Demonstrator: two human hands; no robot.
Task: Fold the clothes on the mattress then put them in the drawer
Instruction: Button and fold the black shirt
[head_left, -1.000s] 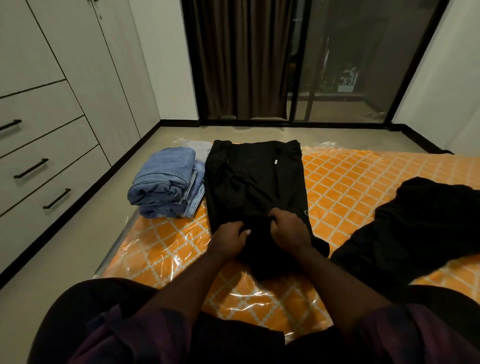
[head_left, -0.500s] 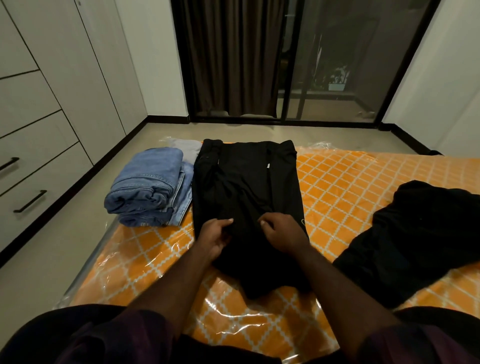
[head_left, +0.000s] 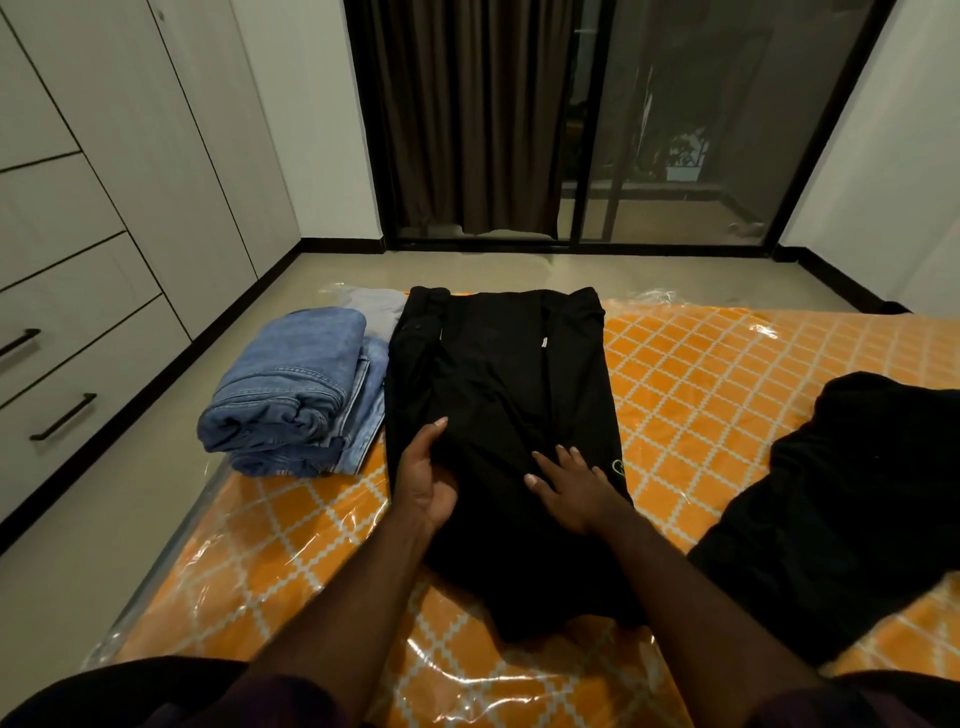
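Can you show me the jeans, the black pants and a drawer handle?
jeans (head_left: 291, 379): head view, top of the folded stack.
black pants (head_left: 493, 374): head view, middle of the spread cloth.
drawer handle (head_left: 63, 417): head view, middle of the lowest bar.

Both your bare forearms reach forward and draw together. Your left grip (head_left: 423, 483) stands on its edge, thumb straight on top of the black trousers (head_left: 498, 374), fingers tucked out of sight beneath their side. Your right grip (head_left: 571, 491) lies flat, palm down, fingers spread and pointing forward-left.
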